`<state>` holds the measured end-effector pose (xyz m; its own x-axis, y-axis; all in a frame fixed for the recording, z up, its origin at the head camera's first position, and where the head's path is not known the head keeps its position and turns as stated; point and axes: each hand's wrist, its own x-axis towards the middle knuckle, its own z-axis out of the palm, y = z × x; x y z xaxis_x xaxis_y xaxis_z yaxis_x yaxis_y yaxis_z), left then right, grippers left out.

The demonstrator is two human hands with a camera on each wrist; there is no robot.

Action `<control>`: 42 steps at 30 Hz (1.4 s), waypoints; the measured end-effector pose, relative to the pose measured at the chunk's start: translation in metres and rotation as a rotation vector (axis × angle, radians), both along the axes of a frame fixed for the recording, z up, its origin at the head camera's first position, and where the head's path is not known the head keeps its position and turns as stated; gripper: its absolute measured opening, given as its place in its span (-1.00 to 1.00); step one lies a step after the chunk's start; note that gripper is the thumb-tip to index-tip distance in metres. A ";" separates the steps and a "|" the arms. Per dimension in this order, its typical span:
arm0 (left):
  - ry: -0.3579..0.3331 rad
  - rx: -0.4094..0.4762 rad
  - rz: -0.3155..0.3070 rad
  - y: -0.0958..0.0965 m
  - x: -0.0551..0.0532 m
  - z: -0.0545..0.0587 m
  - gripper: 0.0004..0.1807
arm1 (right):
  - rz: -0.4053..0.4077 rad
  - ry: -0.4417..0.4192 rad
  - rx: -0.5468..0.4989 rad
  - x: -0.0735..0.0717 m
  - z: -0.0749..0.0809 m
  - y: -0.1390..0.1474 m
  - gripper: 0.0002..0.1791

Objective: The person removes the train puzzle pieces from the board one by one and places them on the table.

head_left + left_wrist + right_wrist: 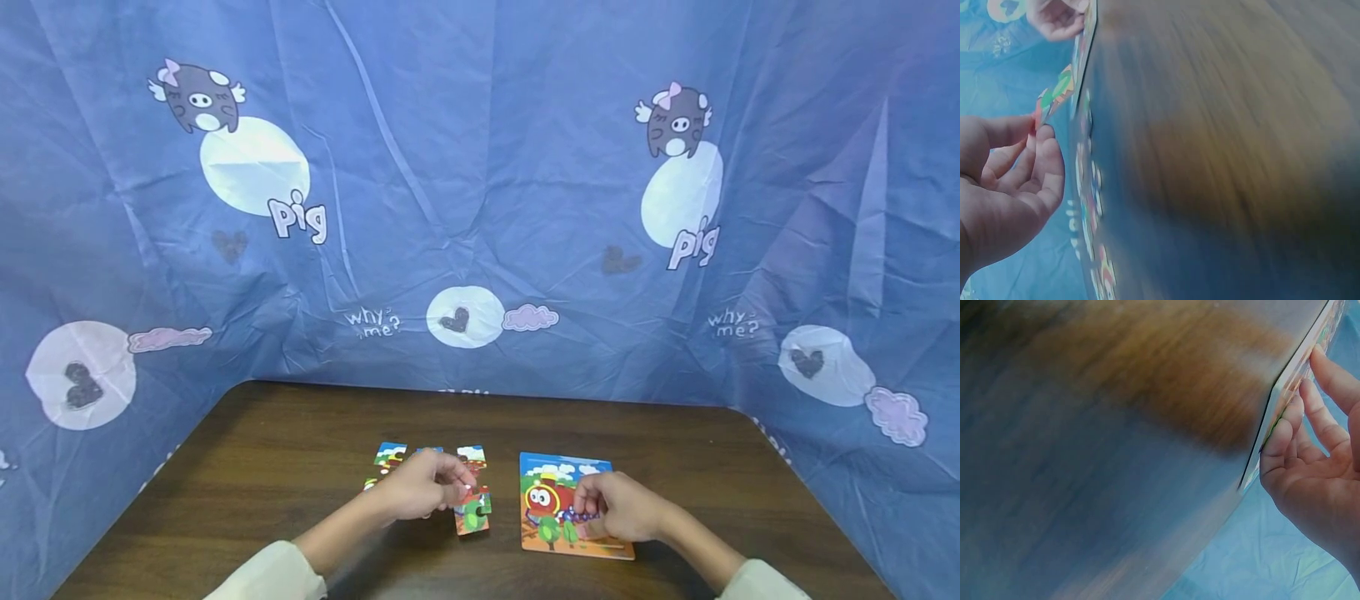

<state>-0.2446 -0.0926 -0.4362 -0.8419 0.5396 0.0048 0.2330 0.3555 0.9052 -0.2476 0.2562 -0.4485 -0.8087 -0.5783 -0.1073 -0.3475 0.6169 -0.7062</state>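
Observation:
My left hand [420,487] pinches a jigsaw puzzle piece [472,517] between thumb and fingertips, tilted above the table. In the left wrist view the piece [1059,92] shows green and orange with a red end at the fingertips. My right hand [628,508] rests over the lower right part of a puzzle board [542,479] with a red cartoon train on it. In the right wrist view the fingers [1325,422] touch the board's face, loosely bent, and part of the picture is hidden behind them.
Several loose puzzle pieces [390,452] lie on the dark wooden table [300,433] around and behind my left hand, partly covered by it. A blue curtain [480,208] with pig prints hangs along the table's back and sides.

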 end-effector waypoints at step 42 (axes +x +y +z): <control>0.227 -0.245 -0.023 -0.113 0.019 -0.015 -0.94 | 0.016 0.000 -0.006 -0.002 -0.001 0.002 -0.74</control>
